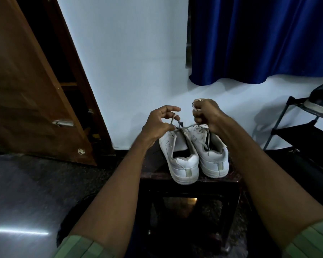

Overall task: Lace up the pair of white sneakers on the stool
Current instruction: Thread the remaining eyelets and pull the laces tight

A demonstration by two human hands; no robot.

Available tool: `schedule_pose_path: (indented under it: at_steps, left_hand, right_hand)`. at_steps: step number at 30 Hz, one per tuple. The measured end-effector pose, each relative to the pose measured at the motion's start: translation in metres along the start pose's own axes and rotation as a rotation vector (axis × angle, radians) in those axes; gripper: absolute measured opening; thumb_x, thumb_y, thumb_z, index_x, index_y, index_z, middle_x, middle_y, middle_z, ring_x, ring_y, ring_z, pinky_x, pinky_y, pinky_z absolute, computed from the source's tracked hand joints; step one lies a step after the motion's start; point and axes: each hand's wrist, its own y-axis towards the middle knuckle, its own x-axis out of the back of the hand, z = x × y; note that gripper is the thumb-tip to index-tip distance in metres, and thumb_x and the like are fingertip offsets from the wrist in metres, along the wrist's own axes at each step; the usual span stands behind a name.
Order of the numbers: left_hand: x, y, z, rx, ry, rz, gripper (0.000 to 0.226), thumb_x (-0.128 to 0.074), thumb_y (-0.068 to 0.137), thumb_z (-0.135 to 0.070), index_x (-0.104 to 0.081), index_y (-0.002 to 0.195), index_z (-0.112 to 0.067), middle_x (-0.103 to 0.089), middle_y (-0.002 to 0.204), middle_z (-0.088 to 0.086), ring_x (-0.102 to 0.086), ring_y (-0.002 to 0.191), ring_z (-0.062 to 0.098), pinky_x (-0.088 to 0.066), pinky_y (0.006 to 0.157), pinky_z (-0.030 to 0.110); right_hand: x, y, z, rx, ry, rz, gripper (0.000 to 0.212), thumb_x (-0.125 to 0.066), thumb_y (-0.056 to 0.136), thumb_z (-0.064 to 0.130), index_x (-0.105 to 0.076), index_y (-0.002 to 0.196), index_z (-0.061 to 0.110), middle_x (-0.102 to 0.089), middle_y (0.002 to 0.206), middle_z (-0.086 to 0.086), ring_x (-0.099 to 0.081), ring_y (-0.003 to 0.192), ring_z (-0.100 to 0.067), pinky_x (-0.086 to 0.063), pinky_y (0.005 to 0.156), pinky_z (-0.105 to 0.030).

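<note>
Left hand at nine o'clock of the pair pinches a grey lace loop over the left white leather sneaker on the dark wooden stool. Right hand, at one o'clock, clenches the other end. Right white sneaker looks laced; this knot seems unfinished.

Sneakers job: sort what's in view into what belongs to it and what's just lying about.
Job: left sneaker; right sneaker; lace; stool; left hand; right hand, both gripping lace.
Lying about: door; curtain; rack.
</note>
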Motion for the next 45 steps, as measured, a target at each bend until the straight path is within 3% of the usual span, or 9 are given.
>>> schedule_pose_path:
  at_steps: [4, 8, 15, 18, 21, 30, 34, 38, 45]
  left_hand:
    - [-0.003, -0.004, -0.001, 0.033, 0.037, 0.113, 0.064, -0.083, 0.072, 0.009, -0.071, 0.125, -0.025, -0.077, 0.099, -0.003, -0.067, 0.107, 0.013, -0.042, 0.077, 0.002]
    - [-0.001, -0.006, -0.006, 0.057, 0.043, 0.199, 0.072, -0.083, 0.073, 0.011, -0.065, 0.135, -0.021, -0.073, 0.114, 0.009, -0.065, 0.105, 0.007, -0.047, 0.075, 0.003]
    - [-0.004, -0.007, 0.001, 0.031, 0.269, 0.152, 0.074, -0.08, 0.065, 0.001, -0.065, 0.132, -0.027, -0.066, 0.118, -0.005, -0.06, 0.109, 0.012, -0.056, 0.082, 0.029]
    - [-0.007, -0.005, 0.004, 0.025, 0.321, 0.077, 0.07, -0.08, 0.065, -0.002, -0.067, 0.129, -0.029, -0.066, 0.116, -0.004, -0.058, 0.107, 0.018, -0.05, 0.079, 0.022]
    - [-0.013, -0.004, 0.006, 0.029, 0.362, 0.051, 0.064, -0.077, 0.07, 0.002, -0.068, 0.127, -0.025, -0.069, 0.113, -0.003, -0.06, 0.104, 0.017, -0.04, 0.067, 0.003]
    - [-0.016, -0.003, 0.007, 0.047, 0.368, 0.031, 0.049, -0.074, 0.073, 0.0, -0.074, 0.114, -0.027, -0.072, 0.105, -0.005, -0.062, 0.094, 0.01, -0.038, 0.064, -0.003]
    - [-0.015, -0.002, 0.011, 0.072, 0.315, 0.043, 0.045, -0.074, 0.077, 0.001, -0.075, 0.114, -0.024, -0.072, 0.108, -0.003, -0.063, 0.092, 0.01, -0.043, 0.069, 0.003]
    - [-0.015, 0.002, 0.017, 0.14, 0.212, 0.018, 0.043, -0.073, 0.08, 0.002, -0.076, 0.117, -0.019, -0.073, 0.108, 0.001, -0.067, 0.092, 0.014, -0.058, 0.088, 0.029]
    - [-0.017, 0.005, 0.02, 0.182, 0.148, -0.024, 0.039, -0.067, 0.084, -0.003, -0.077, 0.115, -0.023, -0.072, 0.106, -0.002, -0.069, 0.091, 0.012, -0.058, 0.085, 0.029]
  right_hand:
    - [0.003, 0.005, -0.005, 0.25, -0.949, 0.066, 0.016, -0.068, 0.089, 0.027, -0.07, 0.086, 0.012, -0.069, 0.083, -0.003, -0.063, 0.078, -0.022, -0.046, 0.067, -0.033]
    - [-0.006, -0.001, -0.006, 0.192, -1.187, 0.176, 0.013, -0.077, 0.08, 0.016, -0.079, 0.091, 0.01, -0.075, 0.086, -0.007, -0.07, 0.084, -0.025, -0.053, 0.07, -0.034]
    - [0.012, -0.008, 0.007, 0.13, -0.595, 0.273, 0.011, -0.065, 0.089, 0.008, -0.076, 0.088, 0.01, -0.069, 0.074, 0.01, -0.057, 0.078, -0.012, -0.044, 0.071, -0.03]
    - [0.015, -0.011, 0.013, 0.02, -0.255, 0.316, 0.016, -0.052, 0.094, 0.012, -0.065, 0.088, 0.004, -0.077, 0.089, -0.005, -0.064, 0.082, -0.015, -0.047, 0.068, -0.029]
    - [0.013, -0.01, 0.013, -0.064, -0.124, 0.211, 0.022, -0.047, 0.096, 0.017, -0.053, 0.076, 0.014, -0.062, 0.067, -0.01, -0.067, 0.069, -0.029, -0.046, 0.057, -0.03]
    - [0.015, -0.004, 0.005, -0.077, -0.474, -0.022, 0.024, -0.066, 0.093, 0.026, -0.054, 0.078, 0.01, -0.057, 0.063, -0.006, -0.051, 0.046, -0.02, -0.038, 0.049, -0.026]
    - [0.016, -0.008, -0.001, 0.042, -1.07, -0.3, 0.021, -0.071, 0.085, 0.023, -0.056, 0.085, 0.008, -0.066, 0.097, -0.012, -0.059, 0.084, -0.03, -0.044, 0.073, -0.034]
    - [0.006, -0.007, -0.016, 0.102, -1.455, -0.369, 0.044, -0.072, 0.088, 0.032, -0.06, 0.129, 0.021, -0.049, 0.136, -0.013, -0.041, 0.13, -0.036, -0.033, 0.105, -0.054]
    - [-0.021, 0.0, -0.024, 0.255, -1.252, -0.048, 0.021, -0.061, 0.1, 0.037, -0.08, 0.1, 0.028, -0.061, 0.09, 0.007, -0.04, 0.125, -0.026, -0.025, 0.095, -0.047]
